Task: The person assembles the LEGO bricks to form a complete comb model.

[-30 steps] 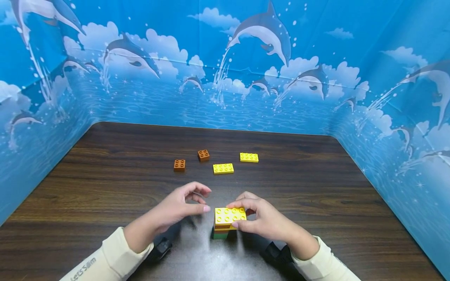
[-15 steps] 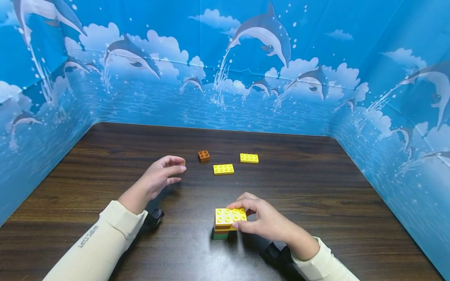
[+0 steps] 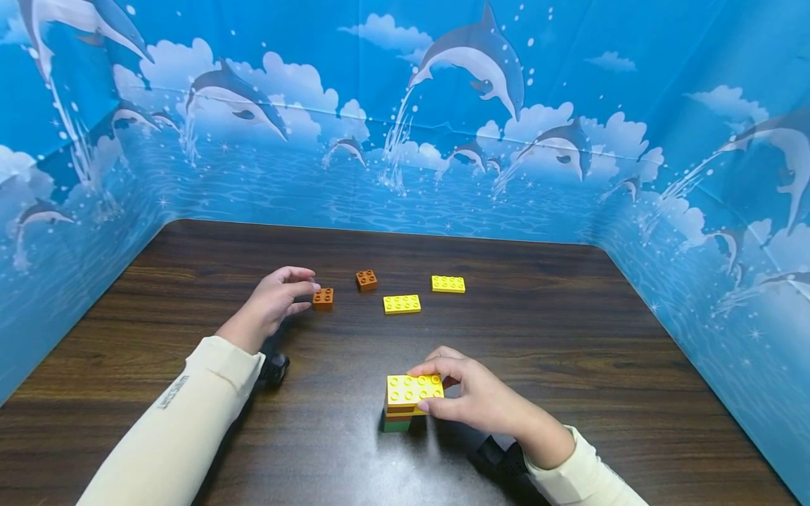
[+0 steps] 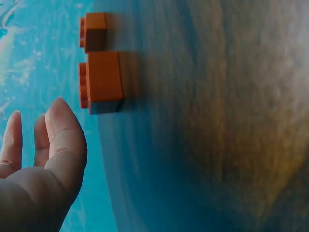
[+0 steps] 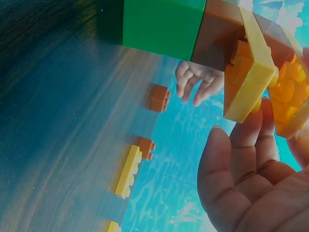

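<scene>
At the front of the table stands a stack of toy building bricks [image 3: 399,409]. Its base is a green brick [image 5: 161,24]; brown bricks and thin yellow bricks alternate above it. My right hand [image 3: 471,393] grips the overhanging right end of the yellow layers, thumb in front and fingers behind. Further back, my left hand [image 3: 272,302] hovers at the left side of a brown brick [image 3: 323,299], its fingers loosely bent and holding nothing. In the left wrist view that brown brick [image 4: 104,79] lies apart from the fingertips.
Another brown brick [image 3: 366,280] lies behind the first. Two thin yellow bricks, a nearer one [image 3: 401,304] and a farther one [image 3: 448,284], lie to the right. A blue dolphin-print cloth [image 3: 405,140] borders the dark wooden table [image 3: 538,316] at the back and sides.
My left hand has moved from beside the stack, forward and left to the nearer brown brick, then slightly back left from over it. My right hand keeps its grip on the stack.
</scene>
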Demonstrator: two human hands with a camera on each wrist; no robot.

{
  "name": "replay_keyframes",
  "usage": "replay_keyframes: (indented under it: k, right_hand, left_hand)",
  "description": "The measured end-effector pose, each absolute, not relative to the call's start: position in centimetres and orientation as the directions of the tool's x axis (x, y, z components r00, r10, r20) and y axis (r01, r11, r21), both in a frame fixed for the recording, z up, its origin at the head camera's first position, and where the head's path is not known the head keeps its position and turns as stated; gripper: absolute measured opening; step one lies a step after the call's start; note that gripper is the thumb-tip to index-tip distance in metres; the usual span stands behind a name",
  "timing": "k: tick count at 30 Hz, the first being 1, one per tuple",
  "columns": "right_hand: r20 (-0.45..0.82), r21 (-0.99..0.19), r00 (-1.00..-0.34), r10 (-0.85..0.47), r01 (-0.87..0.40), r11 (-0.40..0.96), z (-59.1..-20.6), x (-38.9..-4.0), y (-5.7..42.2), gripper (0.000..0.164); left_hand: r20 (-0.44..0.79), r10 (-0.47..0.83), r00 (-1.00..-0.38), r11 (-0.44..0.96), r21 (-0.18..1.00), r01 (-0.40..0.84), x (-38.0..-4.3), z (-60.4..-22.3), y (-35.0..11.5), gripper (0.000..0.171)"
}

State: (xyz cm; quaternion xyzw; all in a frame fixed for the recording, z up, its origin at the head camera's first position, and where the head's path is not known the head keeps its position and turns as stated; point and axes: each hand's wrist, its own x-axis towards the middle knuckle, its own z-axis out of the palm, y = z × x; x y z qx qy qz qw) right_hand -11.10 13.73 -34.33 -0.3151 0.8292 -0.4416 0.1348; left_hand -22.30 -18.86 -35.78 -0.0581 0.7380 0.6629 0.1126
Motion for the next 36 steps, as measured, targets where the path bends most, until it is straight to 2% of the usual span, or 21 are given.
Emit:
replay_keyframes:
  k: [6,12,28,36]
  right_hand:
    - [0.055,-0.819,-0.761,-0.646,-0.405,0.407,-34.3,-11.1,13.7,0.037]
    - [0.043,-0.819,-0.764,-0.644,-0.396,0.415,-34.3,-11.2,13.7,0.037]
    - [0.038,-0.821,-0.766,-0.642,-0.390,0.417,-34.3,-11.2,13.8,0.038]
    - [0.022,-0.825,-0.768,-0.640,-0.376,0.422,-34.3,-11.2,13.8,0.038]
  left_hand:
    - [-0.257,0.048,-0.965,0.156,0.956,-0.247,-23.1,-36.3,-18.9,0.054]
    - [-0.267,0.047,-0.963,0.264,0.933,-0.246,-23.8,-36.8,-19.1,0.054]
    - [-0.311,0.114,-0.944,0.458,0.859,-0.228,-24.9,-37.1,-18.9,0.053]
    - [-0.302,0.089,-0.949,0.488,0.844,-0.223,-25.1,-37.3,-18.3,0.050]
